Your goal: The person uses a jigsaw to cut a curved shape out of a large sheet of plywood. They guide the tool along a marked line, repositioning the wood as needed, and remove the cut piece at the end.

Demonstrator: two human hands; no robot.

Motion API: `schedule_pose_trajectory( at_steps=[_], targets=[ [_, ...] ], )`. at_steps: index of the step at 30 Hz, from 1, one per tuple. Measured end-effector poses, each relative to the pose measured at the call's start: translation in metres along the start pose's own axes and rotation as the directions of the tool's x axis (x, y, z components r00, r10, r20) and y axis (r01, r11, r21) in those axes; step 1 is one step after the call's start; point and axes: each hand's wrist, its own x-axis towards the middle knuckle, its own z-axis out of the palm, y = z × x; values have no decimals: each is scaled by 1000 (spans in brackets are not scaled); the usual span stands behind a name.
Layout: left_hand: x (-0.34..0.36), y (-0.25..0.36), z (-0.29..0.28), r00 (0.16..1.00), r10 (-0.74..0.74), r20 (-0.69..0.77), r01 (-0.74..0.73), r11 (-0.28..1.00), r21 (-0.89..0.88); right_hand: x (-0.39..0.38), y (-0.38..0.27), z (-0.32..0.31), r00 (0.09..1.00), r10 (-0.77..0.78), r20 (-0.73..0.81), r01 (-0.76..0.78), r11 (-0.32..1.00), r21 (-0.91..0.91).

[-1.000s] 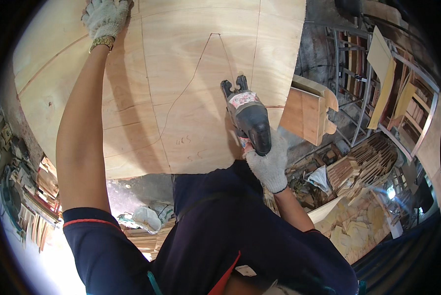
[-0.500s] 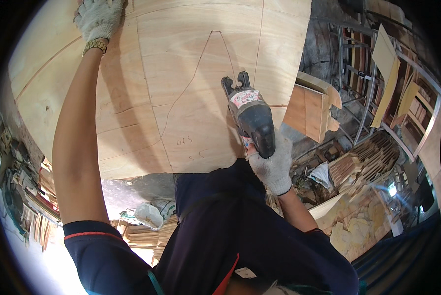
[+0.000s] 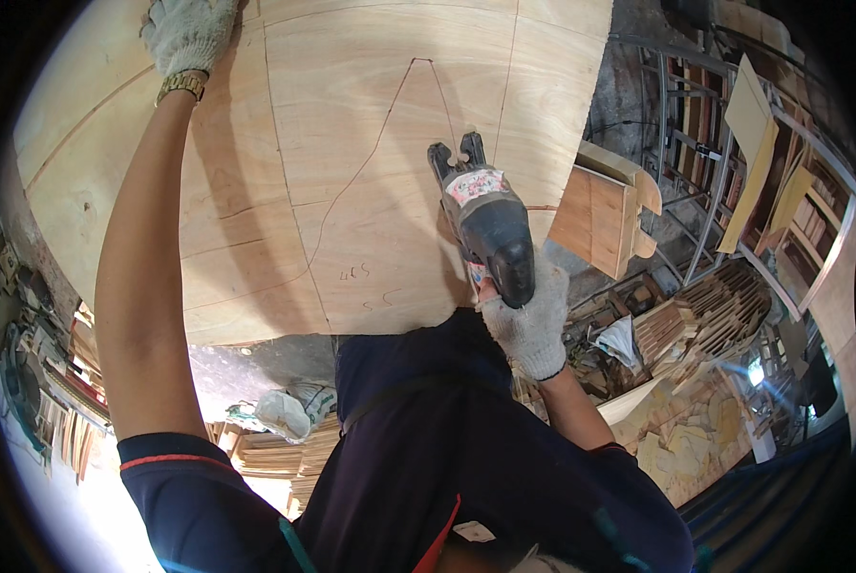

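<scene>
A jigsaw (image 3: 493, 224) with a dark body rests on a large plywood sheet (image 3: 352, 124). My right hand (image 3: 533, 325), in a white knitted glove, is wrapped round the rear of the jigsaw, its fingers partly hidden beneath the tool. The forked front of its base faces away from me, at the lower end of a drawn peaked outline. The blade is hidden. At the far left of the sheet, my gloved left hand (image 3: 189, 36) lies flat on the wood, fingers outstretched and cut off by the upper picture edge.
The sheet's near edge is at my waist. Right of it stand a wooden box-like piece (image 3: 595, 220) and a metal rack (image 3: 700, 162) with boards. Stacked wood strips (image 3: 715, 320) and offcuts lie at the lower right. A white sack (image 3: 285, 415) is below the sheet on the left.
The jigsaw has crept very slightly away from me along the drawn line, with my right hand still round it. My left hand stays at the same place on the sheet.
</scene>
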Motion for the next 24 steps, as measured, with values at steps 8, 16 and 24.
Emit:
schedule_pose_trajectory(
  at_steps=[8,16,24],
  targets=[
    [0,1,-2,1000,5,-3,-5,1000,16,5,-9,-2,999,49,0,-49,998,37],
    [0,3,-7,1000,-12,28,12,1000,-11,6,-3,0,1000,-6,14,7,1000,-31],
    [-1,6,-11,999,-20,26,19,1000,8,12,-7,-2,1000,-10,15,9,1000,25]
  ],
)
